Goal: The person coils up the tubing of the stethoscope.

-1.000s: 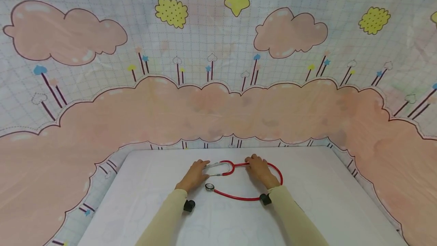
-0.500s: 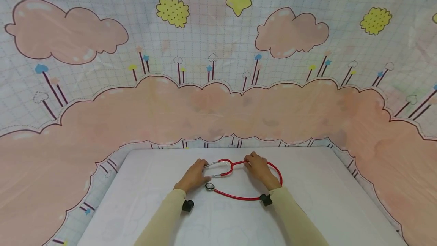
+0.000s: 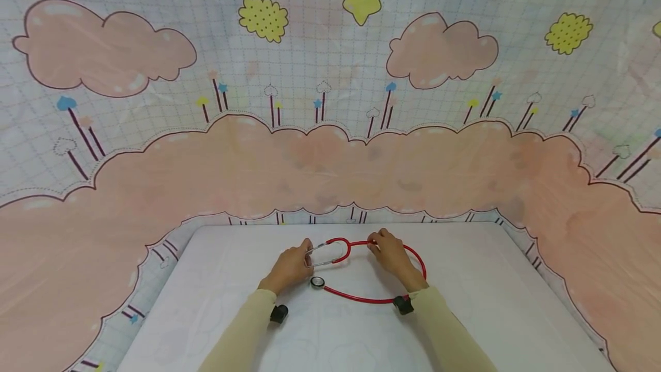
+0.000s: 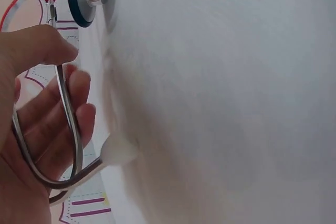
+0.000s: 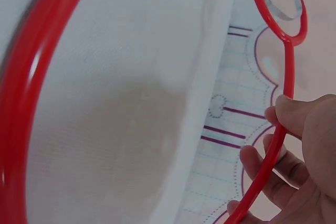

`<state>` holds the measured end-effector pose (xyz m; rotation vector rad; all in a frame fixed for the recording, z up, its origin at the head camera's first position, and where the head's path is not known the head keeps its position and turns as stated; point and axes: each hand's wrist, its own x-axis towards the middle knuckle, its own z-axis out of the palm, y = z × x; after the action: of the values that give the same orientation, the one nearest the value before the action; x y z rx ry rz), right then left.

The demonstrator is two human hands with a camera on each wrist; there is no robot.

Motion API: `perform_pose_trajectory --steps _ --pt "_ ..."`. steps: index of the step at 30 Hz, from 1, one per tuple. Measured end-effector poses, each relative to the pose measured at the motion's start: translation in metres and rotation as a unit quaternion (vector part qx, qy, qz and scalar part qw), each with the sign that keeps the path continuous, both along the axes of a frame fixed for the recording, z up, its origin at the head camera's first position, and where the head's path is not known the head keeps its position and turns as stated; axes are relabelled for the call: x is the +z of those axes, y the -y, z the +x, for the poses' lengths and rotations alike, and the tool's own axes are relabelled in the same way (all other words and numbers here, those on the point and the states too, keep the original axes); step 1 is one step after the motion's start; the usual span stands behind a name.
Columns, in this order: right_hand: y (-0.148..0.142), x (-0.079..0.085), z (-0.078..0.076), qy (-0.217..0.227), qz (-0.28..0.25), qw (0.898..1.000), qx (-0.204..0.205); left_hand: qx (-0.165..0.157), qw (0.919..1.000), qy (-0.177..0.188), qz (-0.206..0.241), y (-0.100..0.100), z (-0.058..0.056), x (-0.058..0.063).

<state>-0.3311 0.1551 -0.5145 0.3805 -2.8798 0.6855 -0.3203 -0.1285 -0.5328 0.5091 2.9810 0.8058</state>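
Note:
A red stethoscope [image 3: 361, 301] is on the white table, its tubing looping round to the right and back. My left hand [image 3: 289, 266] grips the metal ear tubes [image 4: 71, 114]; in the left wrist view the thumb crosses one tube and the fingers curl beneath. A pale ear tip [image 4: 118, 148] sticks out below that hand. At the head view's upper right, my right hand [image 3: 391, 252] pinches the red tube [image 5: 289, 72] beyond the fork between thumb and index finger. The round chest piece [image 3: 317, 282] lies near the left hand, apart from it.
The white table [image 3: 217, 303] ends at a back edge just beyond the hands. Behind and beside it hangs a patterned cloth [image 3: 361, 171] with clouds and stars. A small black device [image 3: 279, 313] sits at the left wrist, another [image 3: 403, 305] at the right.
My left hand has shifted slightly left, drawing the ear tubes and fork with it, and its fingers have closed in on the tubes. My right hand has moved up slightly. The chest piece stays put.

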Motion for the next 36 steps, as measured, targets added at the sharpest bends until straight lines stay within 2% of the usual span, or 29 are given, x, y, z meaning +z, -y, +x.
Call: perform_pose_trajectory --steps 6,9,16,25,36 --pt "0.0 0.003 0.007 -0.018 -0.01 1.0 0.009 -0.016 0.9994 0.029 0.014 0.004 0.009 0.005" --pt "0.001 0.006 0.011 -0.02 -0.014 1.0 0.012 -0.019 0.9994 0.025 0.016 0.006 0.013 0.008" --pt "0.001 0.011 0.021 -0.033 -0.015 0.999 0.019 -0.023 0.9993 -0.025 0.013 0.007 0.027 0.015" --pt "0.002 0.015 0.032 -0.063 -0.021 0.998 0.021 -0.013 0.9959 -0.089 0.006 0.006 0.042 0.025" --pt "-0.008 0.011 0.041 -0.12 0.001 0.993 0.011 -0.021 0.9926 -0.118 0.02 0.004 0.054 0.027"
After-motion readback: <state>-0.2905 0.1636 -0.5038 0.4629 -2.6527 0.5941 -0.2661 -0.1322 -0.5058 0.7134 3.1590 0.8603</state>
